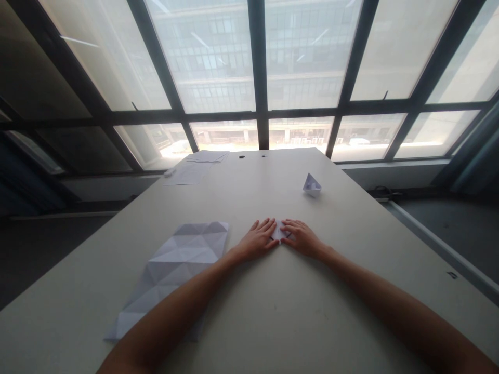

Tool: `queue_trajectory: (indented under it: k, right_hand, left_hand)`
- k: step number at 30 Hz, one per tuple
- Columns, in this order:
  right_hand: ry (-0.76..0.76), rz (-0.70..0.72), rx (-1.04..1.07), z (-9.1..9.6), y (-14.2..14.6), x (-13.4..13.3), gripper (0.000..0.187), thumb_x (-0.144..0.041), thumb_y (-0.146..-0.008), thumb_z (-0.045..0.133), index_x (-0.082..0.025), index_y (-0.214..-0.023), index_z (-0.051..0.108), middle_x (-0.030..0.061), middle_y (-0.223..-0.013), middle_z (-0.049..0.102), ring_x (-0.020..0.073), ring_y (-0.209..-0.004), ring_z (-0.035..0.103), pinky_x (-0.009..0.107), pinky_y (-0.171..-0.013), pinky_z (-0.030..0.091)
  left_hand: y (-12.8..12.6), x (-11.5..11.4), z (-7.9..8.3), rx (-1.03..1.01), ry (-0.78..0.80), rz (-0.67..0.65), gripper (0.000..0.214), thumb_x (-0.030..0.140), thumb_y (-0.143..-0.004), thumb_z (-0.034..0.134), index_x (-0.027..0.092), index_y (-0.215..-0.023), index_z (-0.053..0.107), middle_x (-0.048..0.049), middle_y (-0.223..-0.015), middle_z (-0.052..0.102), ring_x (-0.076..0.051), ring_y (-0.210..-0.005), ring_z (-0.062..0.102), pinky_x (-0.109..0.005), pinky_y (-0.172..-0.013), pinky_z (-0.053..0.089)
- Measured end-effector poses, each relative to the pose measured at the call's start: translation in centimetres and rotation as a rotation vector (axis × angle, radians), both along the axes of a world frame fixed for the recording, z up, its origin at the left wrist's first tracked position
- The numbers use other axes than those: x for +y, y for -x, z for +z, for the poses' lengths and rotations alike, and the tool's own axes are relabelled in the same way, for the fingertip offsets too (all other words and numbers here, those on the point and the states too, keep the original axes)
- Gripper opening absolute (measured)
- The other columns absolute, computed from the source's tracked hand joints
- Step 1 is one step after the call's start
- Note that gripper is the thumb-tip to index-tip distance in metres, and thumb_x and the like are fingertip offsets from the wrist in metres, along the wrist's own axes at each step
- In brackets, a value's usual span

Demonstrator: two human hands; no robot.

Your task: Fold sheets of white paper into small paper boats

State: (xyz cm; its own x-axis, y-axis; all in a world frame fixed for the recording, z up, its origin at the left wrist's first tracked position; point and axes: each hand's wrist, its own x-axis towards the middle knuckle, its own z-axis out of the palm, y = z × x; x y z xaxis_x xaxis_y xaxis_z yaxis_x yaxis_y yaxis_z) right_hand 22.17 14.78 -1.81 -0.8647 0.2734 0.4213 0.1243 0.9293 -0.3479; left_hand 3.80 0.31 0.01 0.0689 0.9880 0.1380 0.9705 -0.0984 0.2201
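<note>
A small piece of folded white paper (278, 231) lies on the table between my two hands, its sides partly hidden under the fingers. From the left, my left hand (259, 238) rests flat with its fingers stretched out and touching the paper's left side. My right hand (302, 236) lies on the paper's right side, fingers a little bent and thumb apart from them. Both thumbs are near the paper's lower edge. To the left, partly behind my left forearm, is a large white sheet (187, 253) covered in creases.
A folded paper boat (312, 185) stands farther back on the right of the white table (296, 317). Several flat white sheets (187, 173) lie at the far left. Small cable holes (241, 156) are near the far edge, with large windows beyond.
</note>
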Motion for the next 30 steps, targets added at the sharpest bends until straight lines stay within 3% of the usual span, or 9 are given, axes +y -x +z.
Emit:
queue_trajectory:
  k: [7, 12, 30]
  right_hand:
    - [0.045, 0.005, 0.075, 0.12, 0.15, 0.25, 0.023, -0.034, -0.082, 0.074, -0.026, -0.103, 0.074, 0.0095, -0.126, 0.067, 0.0267, -0.119, 0.061, 0.046, -0.104, 0.045]
    - [0.055, 0.005, 0.097, 0.25, 0.14, 0.22, 0.022, -0.035, -0.081, 0.075, -0.027, -0.101, 0.075, 0.0091, -0.123, 0.068, 0.0266, -0.117, 0.062, 0.046, -0.103, 0.046]
    - [0.052, 0.009, 0.087, 0.19, 0.08, 0.22, 0.031, -0.032, -0.081, 0.074, -0.027, -0.111, 0.071, 0.0091, -0.124, 0.067, 0.0268, -0.118, 0.061, 0.046, -0.103, 0.046]
  left_hand:
    - [0.05, 0.04, 0.39, -0.051, -0.046, 0.019, 0.056, 0.056, -0.096, 0.045, 0.030, -0.146, 0.044, -0.0065, -0.154, 0.039, -0.028, -0.144, 0.032, -0.052, -0.118, 0.021]
    - [0.28, 0.30, 0.11, -0.079, -0.069, 0.027, 0.048, 0.048, -0.096, 0.051, 0.030, -0.140, 0.051, -0.0064, -0.151, 0.044, -0.028, -0.142, 0.036, -0.052, -0.118, 0.024]
    - [0.67, 0.40, -0.17, -0.073, -0.033, 0.039, 0.049, 0.040, -0.098, 0.047, 0.028, -0.145, 0.045, -0.0062, -0.152, 0.041, -0.025, -0.143, 0.034, -0.049, -0.118, 0.024]
